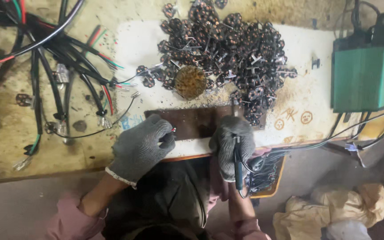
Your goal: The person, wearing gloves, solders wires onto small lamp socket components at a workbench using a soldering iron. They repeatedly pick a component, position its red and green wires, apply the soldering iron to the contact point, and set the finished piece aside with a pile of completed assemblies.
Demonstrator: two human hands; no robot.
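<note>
At nine o'clock of the view a tangle of black cables with red and green wires [63, 62] lies spread on the worn, stained workbench top [5, 133], its stripped ends turned toward the person, probably so that they are easy to pick. The left hand in a grey knitted glove [141, 144] is at six o'clock, its thumb and forefinger pinched on a small wire end with a red tip [173, 130], held just over the dark brown rectangular metal plate [192, 122]; the plate seems to serve as a working base that stands heat. At twelve o'clock sits a round brass-coloured wire pad [190, 82], and around it a large heap of small black round parts with copper spots and metal pins [227, 49], near at hand for reaching. The right hand in a grey knitted glove [232, 144] is closed in a fist around a thin black pen-like tool with a cord [238, 164], its tip pointing up toward the plate. At three o'clock stands a green ribbed box [363, 78], cut off by the frame edge. The tool's tip is hidden by the glove, and what the small parts are exactly I cannot tell.
</note>
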